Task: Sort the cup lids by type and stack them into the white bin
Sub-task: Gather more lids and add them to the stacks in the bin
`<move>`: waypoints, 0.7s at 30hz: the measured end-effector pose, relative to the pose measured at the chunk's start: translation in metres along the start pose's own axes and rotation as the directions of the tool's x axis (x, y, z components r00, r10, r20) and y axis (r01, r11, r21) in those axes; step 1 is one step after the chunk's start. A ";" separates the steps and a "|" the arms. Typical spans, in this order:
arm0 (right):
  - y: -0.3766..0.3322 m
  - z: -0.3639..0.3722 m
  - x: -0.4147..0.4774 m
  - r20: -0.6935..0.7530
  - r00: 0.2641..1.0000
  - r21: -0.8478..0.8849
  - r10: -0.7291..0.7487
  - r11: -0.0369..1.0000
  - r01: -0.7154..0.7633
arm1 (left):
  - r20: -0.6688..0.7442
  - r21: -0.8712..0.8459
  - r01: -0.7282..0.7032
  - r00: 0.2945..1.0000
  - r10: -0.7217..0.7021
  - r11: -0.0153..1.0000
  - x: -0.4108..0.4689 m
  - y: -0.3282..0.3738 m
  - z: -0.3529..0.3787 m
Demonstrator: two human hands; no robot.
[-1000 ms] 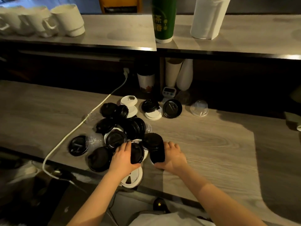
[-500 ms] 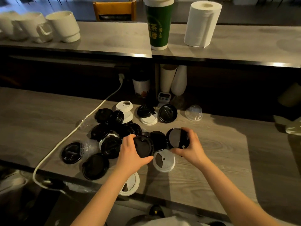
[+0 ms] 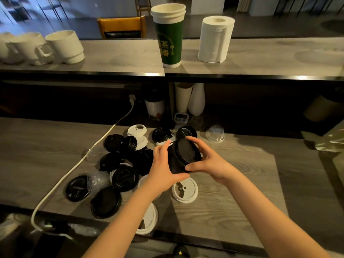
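Head view: left hand (image 3: 163,169) and right hand (image 3: 211,162) fingers clasp tilted black lid stack (image 3: 186,154).

Bare-armed person, both hands uncovered

The left hand (image 3: 163,170) and the right hand (image 3: 211,162) are showing bare, and the left forearm (image 3: 121,220) and right forearm (image 3: 270,211) are running uncovered from wrist to the lower edge of the view. The fingers (image 3: 194,141) are looking slim and smooth. Between the forearms, a dark rounded shape with a yellow star (image 3: 180,252) is peeking in, too cut off to tell whether it is worn.
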State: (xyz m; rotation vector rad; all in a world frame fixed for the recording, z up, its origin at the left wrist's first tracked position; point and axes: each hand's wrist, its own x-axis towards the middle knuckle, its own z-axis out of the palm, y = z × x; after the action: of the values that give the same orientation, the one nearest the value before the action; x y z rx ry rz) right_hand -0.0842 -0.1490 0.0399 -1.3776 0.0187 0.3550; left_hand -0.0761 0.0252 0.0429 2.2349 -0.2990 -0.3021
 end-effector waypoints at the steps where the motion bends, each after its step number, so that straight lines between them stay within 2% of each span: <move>1: 0.000 -0.002 0.000 0.002 1.000 -0.043 -0.016 0.999 0.016 | 0.046 -0.081 0.034 0.998 -0.030 0.996 0.000 -0.002 -0.002; 3: 0.002 -0.003 0.001 -0.001 0.999 -0.141 -0.034 0.989 0.033 | 0.148 -0.334 0.118 0.986 -0.072 0.935 -0.002 -0.006 -0.007; 6: 0.004 -0.002 0.004 -0.009 0.998 -0.321 -0.057 0.946 0.051 | 0.175 -0.700 0.215 0.976 -0.128 0.681 -0.001 -0.007 -0.008; 8: 0.006 -0.001 0.005 0.012 0.997 -0.453 -0.076 0.889 0.074 | 0.138 -0.800 0.206 0.977 -0.161 0.563 0.001 -0.007 -0.008; 11: 0.007 0.005 0.004 0.096 0.989 -0.584 -0.111 0.798 0.146 | 0.104 -0.793 0.183 0.981 -0.167 0.581 0.002 -0.010 -0.005; 14: 0.007 0.011 0.003 0.098 0.984 -0.645 -0.151 0.743 0.179 | 0.076 -0.762 0.166 0.983 -0.168 0.626 0.003 -0.015 -0.004; 16: 0.008 0.012 0.003 0.088 0.983 -0.632 -0.161 0.754 0.181 | 0.050 -0.759 0.139 0.986 -0.156 0.636 0.004 -0.017 -0.005; 17: 0.008 0.012 0.002 0.074 0.986 -0.573 -0.152 0.803 0.166 | 0.027 -0.758 0.121 0.988 -0.155 0.641 0.005 -0.018 -0.006; 19: 0.005 0.012 -0.002 0.034 0.995 -0.324 -0.091 0.941 0.097 | -0.011 -0.751 0.095 0.988 -0.156 0.654 0.005 -0.019 -0.008; 21: 0.004 0.013 -0.005 -0.003 1.000 -0.105 -0.020 0.994 0.019 | -0.011 -0.750 0.092 0.989 -0.150 0.655 0.006 -0.023 -0.008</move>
State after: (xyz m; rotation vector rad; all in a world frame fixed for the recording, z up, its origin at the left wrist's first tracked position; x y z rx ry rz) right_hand -0.0923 -0.1369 0.0399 -1.4811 -0.0105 0.3410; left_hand -0.0657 0.0436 0.0295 1.4252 0.0335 -0.3384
